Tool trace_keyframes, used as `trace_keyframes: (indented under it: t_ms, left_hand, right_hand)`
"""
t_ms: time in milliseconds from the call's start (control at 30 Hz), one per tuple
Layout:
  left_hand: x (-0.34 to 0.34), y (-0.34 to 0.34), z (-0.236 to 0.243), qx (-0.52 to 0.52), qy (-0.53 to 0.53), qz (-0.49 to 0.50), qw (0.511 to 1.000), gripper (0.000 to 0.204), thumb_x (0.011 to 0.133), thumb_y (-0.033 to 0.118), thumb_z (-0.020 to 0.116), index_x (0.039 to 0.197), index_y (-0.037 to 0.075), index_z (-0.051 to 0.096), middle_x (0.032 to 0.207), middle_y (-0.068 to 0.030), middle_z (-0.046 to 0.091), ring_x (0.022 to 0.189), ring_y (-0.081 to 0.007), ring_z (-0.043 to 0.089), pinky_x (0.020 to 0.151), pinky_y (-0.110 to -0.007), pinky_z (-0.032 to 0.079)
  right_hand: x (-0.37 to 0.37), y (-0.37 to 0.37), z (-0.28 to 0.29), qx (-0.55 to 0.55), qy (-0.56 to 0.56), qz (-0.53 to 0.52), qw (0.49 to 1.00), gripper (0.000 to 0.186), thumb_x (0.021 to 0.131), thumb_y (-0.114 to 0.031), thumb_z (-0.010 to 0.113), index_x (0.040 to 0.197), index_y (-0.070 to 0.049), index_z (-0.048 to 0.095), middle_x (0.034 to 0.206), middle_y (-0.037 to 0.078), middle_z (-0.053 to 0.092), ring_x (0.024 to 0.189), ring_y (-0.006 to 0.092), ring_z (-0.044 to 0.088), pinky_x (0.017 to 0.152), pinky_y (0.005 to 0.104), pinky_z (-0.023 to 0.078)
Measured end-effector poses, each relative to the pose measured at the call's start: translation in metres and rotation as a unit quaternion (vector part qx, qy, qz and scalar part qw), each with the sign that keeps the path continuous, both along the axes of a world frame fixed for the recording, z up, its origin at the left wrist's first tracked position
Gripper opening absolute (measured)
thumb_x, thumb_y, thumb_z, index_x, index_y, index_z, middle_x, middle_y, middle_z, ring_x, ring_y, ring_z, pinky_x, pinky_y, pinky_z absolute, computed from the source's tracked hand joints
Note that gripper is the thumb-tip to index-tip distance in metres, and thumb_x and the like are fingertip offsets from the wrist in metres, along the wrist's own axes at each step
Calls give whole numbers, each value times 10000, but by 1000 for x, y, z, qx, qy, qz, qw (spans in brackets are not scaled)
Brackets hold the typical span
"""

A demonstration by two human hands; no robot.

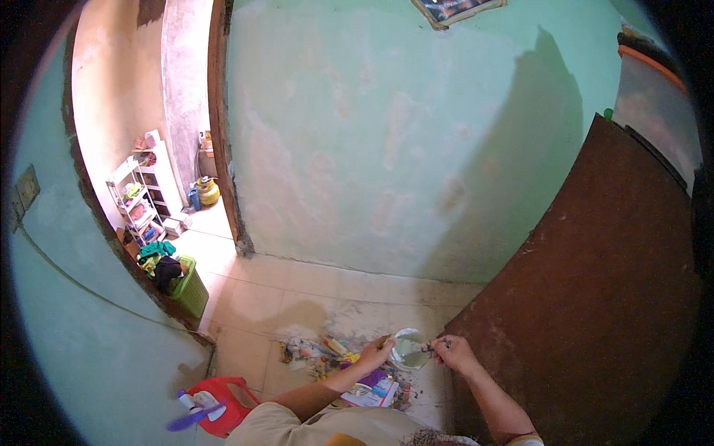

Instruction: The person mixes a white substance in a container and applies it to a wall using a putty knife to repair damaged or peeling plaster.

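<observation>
My left hand (pixel 378 348) grips the rim of a small white tub (pixel 399 360) at the lower middle, with pale grey-green material inside. My right hand (pixel 451 351) is closed on a small tool (pixel 431 348) at the tub's right side; its end is in or over the tub, too small to make out exactly. Below and left of the tub, a pile of scattered small items, scraps and papers (pixel 373 395) lies on the dusty tiled floor (pixel 297 282).
A red plastic stool (pixel 234 394) with a purple fan (pixel 195 420) stands lower left. A dark brown board (pixel 565 297) fills the right. At left, a doorway shows a green laundry basket (pixel 190 297), white shelf (pixel 137 208) and yellow gas cylinder (pixel 208 192). A patchy green wall (pixel 357 134) faces me.
</observation>
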State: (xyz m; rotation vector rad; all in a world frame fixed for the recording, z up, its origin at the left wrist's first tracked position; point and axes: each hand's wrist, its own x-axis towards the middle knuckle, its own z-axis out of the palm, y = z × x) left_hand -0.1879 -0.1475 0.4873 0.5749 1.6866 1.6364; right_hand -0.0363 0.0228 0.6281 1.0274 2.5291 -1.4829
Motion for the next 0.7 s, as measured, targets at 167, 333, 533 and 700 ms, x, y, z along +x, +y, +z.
trace_keyframes:
  t_ms: [167,333,533,700]
  left_hand:
    - [-12,-2,-34,24,41,27,998,579,940,517,523,1302,68,576,984,-86,680,707,-137,647,552,-289,528]
    - [-1,-4,18,-11,-31,-7,999,612,934,544,524,1301,57,575,1042,-105,695,888,-180,659,749,-323,524]
    - [3,-13,23,-48,4,19,999,608,928,536,546,1283,45,591,1126,-139,685,1049,-216,625,920,-344,478]
    - [5,-7,11,-18,9,23,1000,619,935,503,551,1332,28,547,1143,-156,676,1093,-206,607,935,-332,470]
  right_hand:
    - [-9,-24,58,224,68,326,916,213,930,-204,630,1074,-52,672,956,159,679,857,322,662,791,386,532]
    - [-4,-14,43,252,109,351,895,219,908,-220,653,1043,-52,693,958,181,660,894,355,643,818,404,517]
    - [-5,-38,18,248,18,95,964,265,904,-276,669,1010,-36,707,717,145,651,650,225,643,627,341,512]
    - [4,-14,11,206,63,58,975,256,899,-255,678,1009,-25,704,747,139,666,641,192,636,605,342,505]
